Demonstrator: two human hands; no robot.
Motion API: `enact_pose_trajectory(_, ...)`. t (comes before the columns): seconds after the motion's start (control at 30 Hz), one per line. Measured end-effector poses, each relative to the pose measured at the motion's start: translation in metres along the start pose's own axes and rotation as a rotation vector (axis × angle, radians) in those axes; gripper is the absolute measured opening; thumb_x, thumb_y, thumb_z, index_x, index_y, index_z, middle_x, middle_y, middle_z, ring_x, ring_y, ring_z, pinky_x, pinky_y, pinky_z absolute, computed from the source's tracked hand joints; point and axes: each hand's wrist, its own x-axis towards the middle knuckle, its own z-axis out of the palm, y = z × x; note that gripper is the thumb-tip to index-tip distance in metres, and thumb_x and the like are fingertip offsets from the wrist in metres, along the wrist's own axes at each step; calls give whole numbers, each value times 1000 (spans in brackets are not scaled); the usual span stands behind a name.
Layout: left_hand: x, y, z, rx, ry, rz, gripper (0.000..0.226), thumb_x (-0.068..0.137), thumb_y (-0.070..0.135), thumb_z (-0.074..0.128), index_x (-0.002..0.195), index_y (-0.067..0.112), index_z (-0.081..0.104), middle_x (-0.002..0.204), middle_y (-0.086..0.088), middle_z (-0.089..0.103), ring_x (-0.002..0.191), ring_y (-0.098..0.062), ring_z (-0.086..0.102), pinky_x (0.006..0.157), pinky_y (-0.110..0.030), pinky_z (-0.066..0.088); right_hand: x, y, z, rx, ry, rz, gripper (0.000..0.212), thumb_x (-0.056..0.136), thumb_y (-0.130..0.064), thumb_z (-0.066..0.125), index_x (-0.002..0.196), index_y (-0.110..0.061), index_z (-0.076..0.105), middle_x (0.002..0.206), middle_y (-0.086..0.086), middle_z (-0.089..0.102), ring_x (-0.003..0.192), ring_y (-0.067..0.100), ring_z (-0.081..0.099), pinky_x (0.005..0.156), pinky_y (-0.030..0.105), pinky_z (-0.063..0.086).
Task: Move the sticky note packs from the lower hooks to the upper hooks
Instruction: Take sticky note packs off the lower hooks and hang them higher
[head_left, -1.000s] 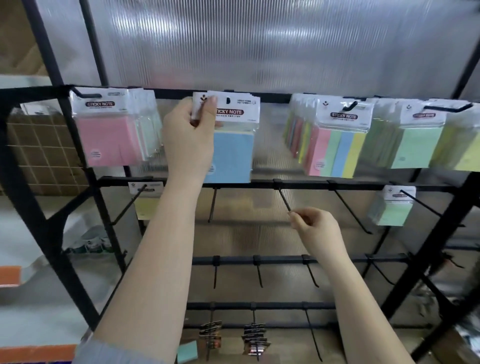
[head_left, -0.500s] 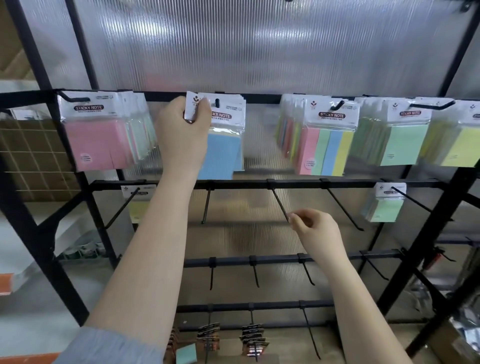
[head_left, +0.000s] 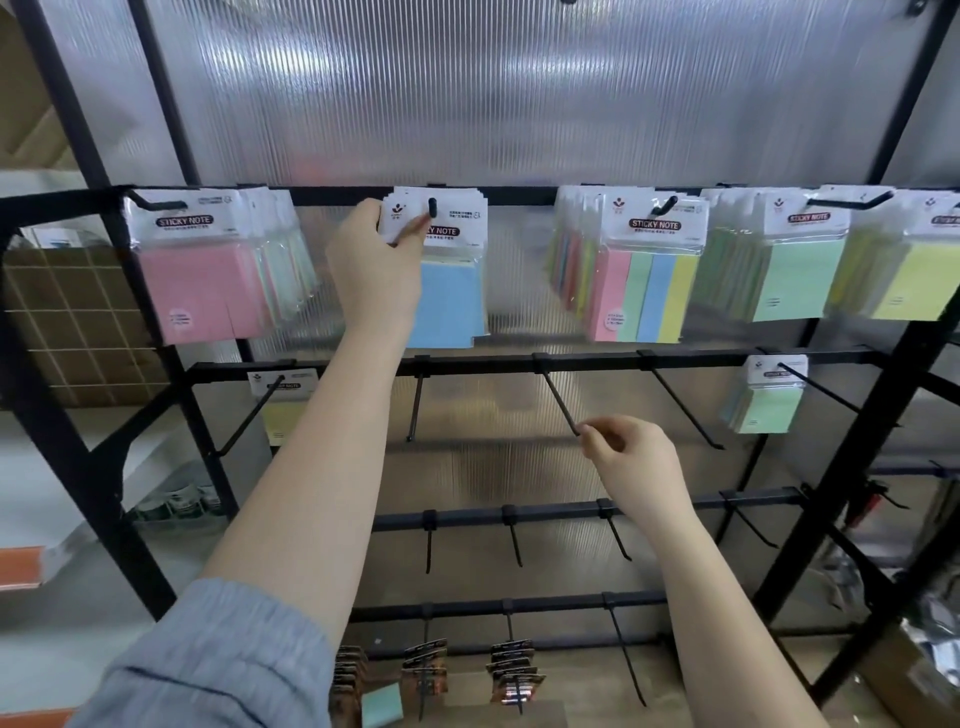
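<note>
My left hand (head_left: 376, 260) pinches the white header of a blue sticky note pack (head_left: 449, 301) on an upper hook (head_left: 431, 206), whose black tip pokes through the header's hole. My right hand (head_left: 631, 457) grips the tip of a bare lower hook (head_left: 560, 397). On the upper bar hang pink packs (head_left: 202, 291), multicolour packs (head_left: 644, 291), green packs (head_left: 795, 280) and yellow packs (head_left: 909, 280). The lower bar holds a yellow pack (head_left: 283, 415) at the left and green packs (head_left: 763, 410) at the right.
The black rack frame (head_left: 83, 364) carries two further bars of bare hooks (head_left: 511, 540) below. Dark carded items (head_left: 514, 670) hang on the bottom bar. A ribbed translucent panel backs the rack. A cardboard box (head_left: 78, 322) stands at the left.
The blue pack's header has slid onto the upper hook, and the hook tip now shows through its hole. My right hand stayed on the lower hook's tip.
</note>
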Motion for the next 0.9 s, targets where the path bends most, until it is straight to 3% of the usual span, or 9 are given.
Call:
enact_pose_trajectory(0.23, -3, -4, 2, 39, 43, 4, 39, 84, 28, 69, 64, 17, 37, 70, 4, 40, 68, -15, 33, 51, -15, 28, -4, 3, -4, -2, 9, -1, 23, 95, -21, 53, 110, -12, 69, 90, -4, 66, 72, 0, 52, 58, 7, 34)
enact_pose_trajectory(0.33, -12, -6, 1, 75, 50, -26, 22, 83, 29, 69, 90, 11, 58, 95, -6, 57, 76, -13, 44, 59, -11, 32, -6, 5, -6, -4, 17, 3, 22, 96, -21, 53, 108, -14, 69, 89, -5, 65, 73, -1, 53, 59, 9, 35)
enact_pose_trajectory(0.53, -52, -6, -9, 34, 97, -122, 42, 84, 23, 70, 120, 14, 50, 107, 1, 50, 85, -9, 47, 68, -7, 35, -10, 10, -11, -28, 44, 25, 21, 95, -21, 53, 104, -13, 70, 88, -3, 67, 78, 6, 57, 60, 9, 36)
enact_pose_trajectory(0.63, -80, -14, -11, 38, 67, -168, 35, 86, 24, 67, 116, 15, 51, 103, 2, 53, 85, -8, 51, 67, -6, 38, -10, 15, -14, -41, 69, 53, 21, 95, -21, 53, 101, -12, 71, 85, -5, 66, 72, 2, 53, 58, 11, 34)
enact_pose_trajectory(0.77, -113, -22, -8, 48, -72, -221, 6, 90, 18, 60, 95, 19, 57, 88, 5, 60, 79, -7, 55, 71, -13, 44, -12, 23, -22, -18, 112, 109, 21, 94, -23, 54, 100, -12, 71, 83, -5, 66, 72, 1, 54, 57, 12, 34)
enact_pose_trajectory(0.9, -130, -19, 0, 59, -244, -244, 6, 91, 15, 58, 88, 20, 58, 79, 14, 58, 74, 1, 53, 62, -5, 38, -19, 32, -35, -19, 167, 176, 18, 94, -20, 54, 98, -13, 70, 82, -5, 66, 78, 7, 58, 59, 10, 35)
